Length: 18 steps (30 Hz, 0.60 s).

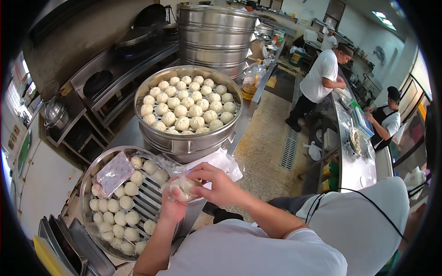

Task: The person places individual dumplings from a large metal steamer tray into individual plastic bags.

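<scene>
My left hand (173, 210) cups a pale bun in clear plastic (184, 189) from below. The fingers of my right hand (218, 185) close on the plastic from the right side. Both hands are over the right rim of a round slatted steamer tray (146, 201). White buns (119, 218) fill the tray's left and lower parts, with bare slats at its right. On top of some buns lies a pink-and-white printed plastic packet (115, 175). Just beyond my hands, a metal steamer (186, 146) holds rows of pleated buns (184, 106).
Tall stacked steamers (214, 39) stand at the back, beside an oil bottle (250, 83). White paper (225, 164) lies right of my hands. Dark trays (69, 244) lean at the lower left. People work at a steel counter (352, 158) on the right; another person in white (363, 225) is close by.
</scene>
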### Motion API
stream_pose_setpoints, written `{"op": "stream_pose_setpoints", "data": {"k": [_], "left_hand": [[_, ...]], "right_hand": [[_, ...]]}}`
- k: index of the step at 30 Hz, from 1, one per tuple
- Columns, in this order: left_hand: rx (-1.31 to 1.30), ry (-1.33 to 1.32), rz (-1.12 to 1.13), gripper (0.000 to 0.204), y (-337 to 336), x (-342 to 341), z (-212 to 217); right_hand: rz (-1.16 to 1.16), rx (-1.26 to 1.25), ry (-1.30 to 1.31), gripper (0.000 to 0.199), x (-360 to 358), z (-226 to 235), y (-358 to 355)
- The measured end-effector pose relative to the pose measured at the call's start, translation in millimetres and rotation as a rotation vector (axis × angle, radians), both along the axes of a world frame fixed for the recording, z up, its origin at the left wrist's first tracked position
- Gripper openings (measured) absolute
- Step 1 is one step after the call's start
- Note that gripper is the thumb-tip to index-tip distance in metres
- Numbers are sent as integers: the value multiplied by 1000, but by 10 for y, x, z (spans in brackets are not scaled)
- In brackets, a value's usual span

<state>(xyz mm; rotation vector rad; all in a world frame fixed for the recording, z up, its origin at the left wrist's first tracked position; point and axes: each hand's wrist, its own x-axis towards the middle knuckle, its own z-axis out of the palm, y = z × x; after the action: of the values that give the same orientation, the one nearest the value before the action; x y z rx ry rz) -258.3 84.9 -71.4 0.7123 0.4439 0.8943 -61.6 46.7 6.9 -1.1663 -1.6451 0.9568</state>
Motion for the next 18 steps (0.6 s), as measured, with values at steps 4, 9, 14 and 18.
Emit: {"op": "stream_pose_setpoints", "data": {"k": [4, 9, 14, 18], "left_hand": [[76, 89, 97, 79, -112, -15, -109], [64, 159, 252, 55, -254, -235, -80], [221, 463, 225, 50, -370, -439, -37], [524, 542, 58, 42, -346, -734, 45]], "right_hand": [[-45, -24, -36, 34, -99, -119, -153], [-88, 2, 13, 34, -220, -63, -117], [29, 190, -4, 22, -476, -208, -14], [167, 149, 5, 15, -642, -199, 74]]}}
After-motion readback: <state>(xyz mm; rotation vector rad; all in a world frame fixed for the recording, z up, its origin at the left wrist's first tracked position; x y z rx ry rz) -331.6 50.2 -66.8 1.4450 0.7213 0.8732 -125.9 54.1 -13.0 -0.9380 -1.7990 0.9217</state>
